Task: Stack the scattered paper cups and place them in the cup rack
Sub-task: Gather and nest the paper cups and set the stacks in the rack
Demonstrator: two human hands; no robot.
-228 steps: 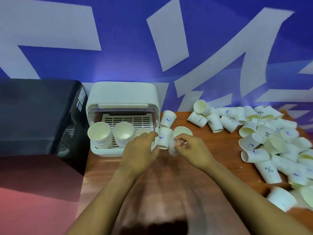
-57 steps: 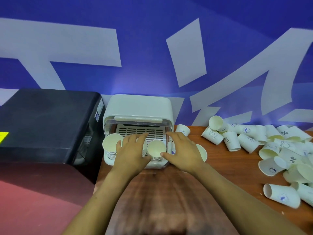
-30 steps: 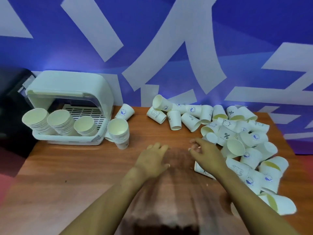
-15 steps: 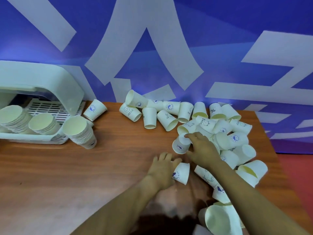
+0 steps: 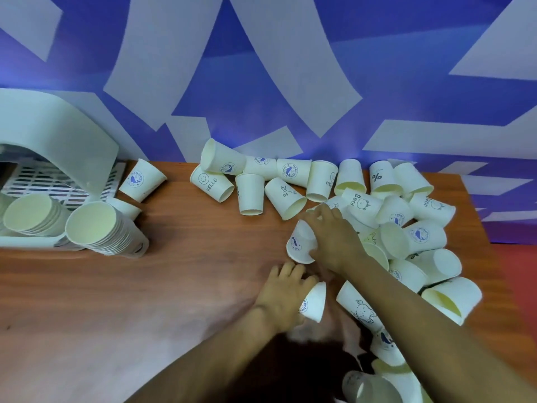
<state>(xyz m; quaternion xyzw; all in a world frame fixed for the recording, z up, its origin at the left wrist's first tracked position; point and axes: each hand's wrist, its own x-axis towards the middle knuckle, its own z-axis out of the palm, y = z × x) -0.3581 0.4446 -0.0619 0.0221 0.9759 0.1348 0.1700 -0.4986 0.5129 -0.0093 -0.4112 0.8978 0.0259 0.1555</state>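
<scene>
Both arms reach forward: left hand grips a paper cup, right hand clasps another cup.

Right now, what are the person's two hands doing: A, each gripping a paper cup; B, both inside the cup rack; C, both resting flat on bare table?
A: the left hand grips one paper cup, the right hand another cup.

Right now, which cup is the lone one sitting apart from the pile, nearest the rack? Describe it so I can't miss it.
Start at the white cup rack on the table's left end. Just off its right edge, near the blue wall, a single paper cup lies tipped on the wood. Unlike the tall stack in front of it, it is one cup alone, with a round blue whale logo facing up.
</scene>
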